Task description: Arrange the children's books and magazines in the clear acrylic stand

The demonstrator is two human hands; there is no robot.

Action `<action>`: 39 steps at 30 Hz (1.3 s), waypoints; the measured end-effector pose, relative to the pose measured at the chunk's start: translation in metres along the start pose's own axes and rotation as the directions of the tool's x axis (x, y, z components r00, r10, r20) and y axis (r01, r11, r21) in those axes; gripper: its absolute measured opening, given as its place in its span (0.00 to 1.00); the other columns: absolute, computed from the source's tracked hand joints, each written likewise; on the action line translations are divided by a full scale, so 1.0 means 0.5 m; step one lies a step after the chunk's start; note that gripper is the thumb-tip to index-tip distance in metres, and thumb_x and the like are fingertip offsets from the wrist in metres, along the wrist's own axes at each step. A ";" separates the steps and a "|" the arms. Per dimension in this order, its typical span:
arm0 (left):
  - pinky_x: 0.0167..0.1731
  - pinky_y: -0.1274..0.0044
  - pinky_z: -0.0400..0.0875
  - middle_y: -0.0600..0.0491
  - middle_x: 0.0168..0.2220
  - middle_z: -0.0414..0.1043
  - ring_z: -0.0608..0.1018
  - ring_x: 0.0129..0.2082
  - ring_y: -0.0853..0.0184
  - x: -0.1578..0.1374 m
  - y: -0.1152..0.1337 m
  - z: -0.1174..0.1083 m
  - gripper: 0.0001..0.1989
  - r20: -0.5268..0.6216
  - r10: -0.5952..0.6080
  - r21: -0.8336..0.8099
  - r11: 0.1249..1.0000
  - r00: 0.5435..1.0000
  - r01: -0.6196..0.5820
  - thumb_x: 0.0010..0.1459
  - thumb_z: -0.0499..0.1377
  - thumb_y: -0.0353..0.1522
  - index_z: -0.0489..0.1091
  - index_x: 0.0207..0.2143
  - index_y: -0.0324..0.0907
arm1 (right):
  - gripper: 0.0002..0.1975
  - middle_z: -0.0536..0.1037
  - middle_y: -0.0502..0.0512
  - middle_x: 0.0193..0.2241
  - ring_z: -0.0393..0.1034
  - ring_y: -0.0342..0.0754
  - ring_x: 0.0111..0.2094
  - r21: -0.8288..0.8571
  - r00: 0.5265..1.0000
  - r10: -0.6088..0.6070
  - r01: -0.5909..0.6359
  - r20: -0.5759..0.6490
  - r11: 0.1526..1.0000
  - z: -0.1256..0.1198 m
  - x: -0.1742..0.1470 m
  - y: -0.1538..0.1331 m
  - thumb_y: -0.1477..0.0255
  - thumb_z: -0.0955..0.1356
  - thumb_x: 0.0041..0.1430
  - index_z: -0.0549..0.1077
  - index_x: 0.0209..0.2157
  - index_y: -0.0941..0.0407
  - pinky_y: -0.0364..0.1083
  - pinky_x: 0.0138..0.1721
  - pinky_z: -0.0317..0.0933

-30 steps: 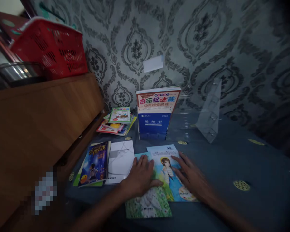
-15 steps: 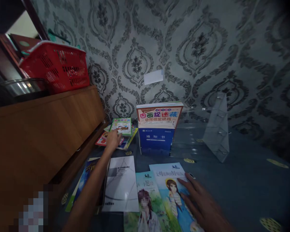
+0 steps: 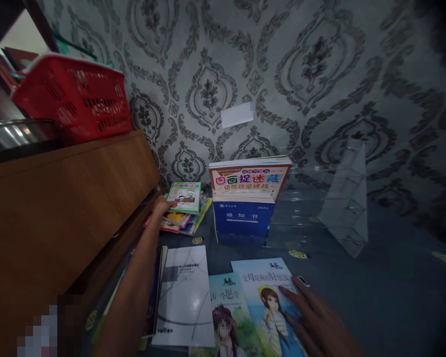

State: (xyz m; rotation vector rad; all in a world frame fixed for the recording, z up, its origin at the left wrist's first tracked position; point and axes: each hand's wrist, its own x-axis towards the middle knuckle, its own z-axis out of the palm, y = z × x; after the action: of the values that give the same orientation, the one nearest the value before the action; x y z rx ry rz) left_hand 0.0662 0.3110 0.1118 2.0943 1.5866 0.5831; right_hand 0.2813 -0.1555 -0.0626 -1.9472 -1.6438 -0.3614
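Observation:
My left hand [image 3: 161,204] reaches to the small pile at the back left and grips the left edge of a green-bordered picture book [image 3: 186,197], a fingertip showing on its cover; the other fingers are mostly hidden. More colourful books [image 3: 174,220] lie beneath it. My right hand [image 3: 314,312] rests with fingers stretched out on the right side of a light-blue book [image 3: 260,277] with a drawn girl. Beside that lies a green book [image 3: 225,297], then a white booklet [image 3: 184,297]. Darker books [image 3: 154,292] are partly covered by my left forearm.
A clear acrylic rack [image 3: 344,203] stands against the patterned wall, holding a blue booklet [image 3: 243,218] in front of a picture book [image 3: 249,178]. At left, a wooden cabinet [image 3: 96,183] carries a red basket [image 3: 78,99] and a metal bowl [image 3: 20,134].
My left hand has shifted left, from over the picture book's cover to its left edge. My right hand stays on the light-blue book. The view has moved slightly.

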 end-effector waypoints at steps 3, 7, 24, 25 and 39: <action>0.44 0.69 0.70 0.34 0.48 0.78 0.77 0.53 0.46 0.003 0.001 -0.006 0.25 -0.064 -0.092 0.054 0.994 0.994 0.096 0.42 0.73 0.41 0.75 0.41 0.37 | 0.22 0.67 0.63 0.65 0.72 0.61 0.57 -0.027 1.000 -0.014 0.014 -0.008 1.000 -0.006 0.004 -0.004 0.65 0.62 0.67 0.72 0.60 0.50 0.55 0.49 0.75; 0.45 0.68 0.69 0.35 0.49 0.77 0.77 0.54 0.46 -0.007 0.002 -0.020 0.16 -0.163 -0.069 0.021 0.997 0.984 0.073 0.47 0.69 0.32 0.73 0.40 0.38 | 0.22 0.68 0.66 0.63 0.73 0.60 0.57 -0.032 0.998 -0.047 0.045 -0.041 0.998 -0.018 0.009 -0.011 0.65 0.61 0.68 0.73 0.59 0.54 0.53 0.49 0.75; 0.30 0.78 0.71 0.52 0.36 0.76 0.76 0.30 0.67 -0.184 -0.123 -0.026 0.18 -0.292 0.142 -0.594 0.748 0.946 -0.296 0.50 0.60 0.42 0.70 0.40 0.40 | 0.24 0.76 0.65 0.56 0.71 0.64 0.57 0.273 0.998 0.070 -0.067 -0.004 0.960 -0.015 0.113 -0.061 0.54 0.59 0.67 0.81 0.44 0.51 0.62 0.53 0.70; 0.29 0.78 0.71 0.52 0.35 0.76 0.76 0.30 0.67 -0.204 -0.130 -0.028 0.19 -0.296 0.154 -0.621 0.719 0.943 -0.312 0.50 0.60 0.43 0.71 0.40 0.40 | 0.24 0.76 0.64 0.57 0.72 0.63 0.57 0.372 0.994 0.080 -0.102 0.073 0.922 -0.017 0.140 -0.082 0.53 0.59 0.67 0.81 0.45 0.51 0.60 0.52 0.70; 0.32 0.78 0.74 0.55 0.36 0.78 0.80 0.31 0.67 -0.403 -0.154 0.006 0.24 -0.204 0.066 -0.879 0.426 0.977 -0.213 0.52 0.67 0.46 0.67 0.46 0.43 | 0.30 0.81 0.56 0.31 0.72 0.43 0.25 0.784 0.786 -0.108 -0.617 0.608 -0.072 0.112 0.355 -0.314 0.50 0.77 0.43 0.78 0.40 0.58 0.40 0.20 0.66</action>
State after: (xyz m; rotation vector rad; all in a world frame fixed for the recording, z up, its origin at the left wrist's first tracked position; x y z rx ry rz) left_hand -0.0426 0.1345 0.0516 1.3190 0.7738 1.3188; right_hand 0.1589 0.0356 0.0258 -0.9888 -0.9612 1.3924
